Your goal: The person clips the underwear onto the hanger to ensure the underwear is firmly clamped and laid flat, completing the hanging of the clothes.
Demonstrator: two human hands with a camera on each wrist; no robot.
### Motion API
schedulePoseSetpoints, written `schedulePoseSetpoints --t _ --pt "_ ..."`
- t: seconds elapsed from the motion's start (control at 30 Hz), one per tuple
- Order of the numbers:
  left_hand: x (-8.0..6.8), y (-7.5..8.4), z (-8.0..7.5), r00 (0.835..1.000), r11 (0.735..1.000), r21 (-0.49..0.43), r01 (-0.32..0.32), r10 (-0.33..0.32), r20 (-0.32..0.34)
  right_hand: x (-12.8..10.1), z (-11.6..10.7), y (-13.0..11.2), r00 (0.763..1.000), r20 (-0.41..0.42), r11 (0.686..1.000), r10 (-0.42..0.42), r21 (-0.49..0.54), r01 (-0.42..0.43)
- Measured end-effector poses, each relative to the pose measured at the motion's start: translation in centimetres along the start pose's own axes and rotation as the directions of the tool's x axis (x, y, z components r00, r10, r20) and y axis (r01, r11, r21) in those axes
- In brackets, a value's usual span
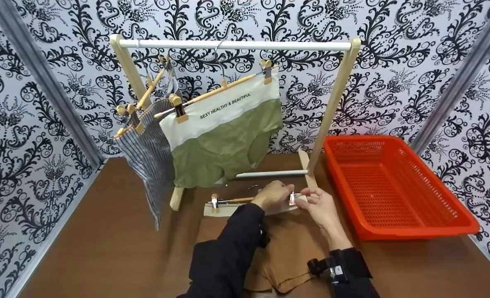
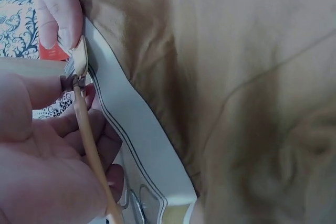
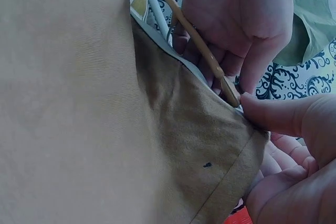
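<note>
A brown pair of briefs (image 1: pixel 294 244) with a white waistband (image 1: pixel 232 210) lies in front of the rack. A clip hanger (image 1: pixel 237 200) runs along the waistband, and its left clip (image 1: pixel 215 203) grips that end. My left hand (image 1: pixel 273 193) pinches the right clip (image 2: pixel 79 59) between thumb and fingers, with the hanger bar crossing the palm. In the right wrist view, my right hand (image 3: pixel 299 156) pinches the waistband's corner, thumb on top, right beside the clip's tip. The hanger's metal hook (image 2: pixel 137 203) shows below the left fingers.
Behind stands a wooden rack with a white rail (image 1: pixel 245 44). On it hang green-and-white briefs (image 1: pixel 224 145) and a striped garment (image 1: pixel 150 145), both clipped to hangers. A red plastic basket (image 1: pixel 431 182) sits on the brown table (image 1: pixel 104 244) at the right.
</note>
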State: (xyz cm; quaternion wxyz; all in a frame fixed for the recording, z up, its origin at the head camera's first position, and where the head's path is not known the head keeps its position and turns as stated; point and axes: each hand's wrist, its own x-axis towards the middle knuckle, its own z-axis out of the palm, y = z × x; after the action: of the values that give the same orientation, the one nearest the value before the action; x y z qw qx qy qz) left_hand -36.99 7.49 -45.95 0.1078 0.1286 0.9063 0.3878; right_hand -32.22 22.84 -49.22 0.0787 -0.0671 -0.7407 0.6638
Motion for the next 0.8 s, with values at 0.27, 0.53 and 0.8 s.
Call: schedulePoseSetpoints --t 0.27,0.53,0.8 --pt "0.6 -0.2 0.1 0.998 0.992 -0.125 0.033 -0.04 -0.057 0.1 -0.5 -0.4 0.999 0.015 1.0 0.029 0.005 -0.029" --pt "0.5 -0.4 0.0 0.995 0.976 -0.218 0.028 -0.047 -0.084 0.0 -1.0 -0.6 0.996 0.075 0.998 0.057 -0.005 -0.057" --pt "0.4 -0.3 -0.1 0.989 0.933 -0.359 0.04 -0.089 -0.122 0.0 -1.5 -0.7 0.986 0.146 0.996 0.084 0.027 -0.088"
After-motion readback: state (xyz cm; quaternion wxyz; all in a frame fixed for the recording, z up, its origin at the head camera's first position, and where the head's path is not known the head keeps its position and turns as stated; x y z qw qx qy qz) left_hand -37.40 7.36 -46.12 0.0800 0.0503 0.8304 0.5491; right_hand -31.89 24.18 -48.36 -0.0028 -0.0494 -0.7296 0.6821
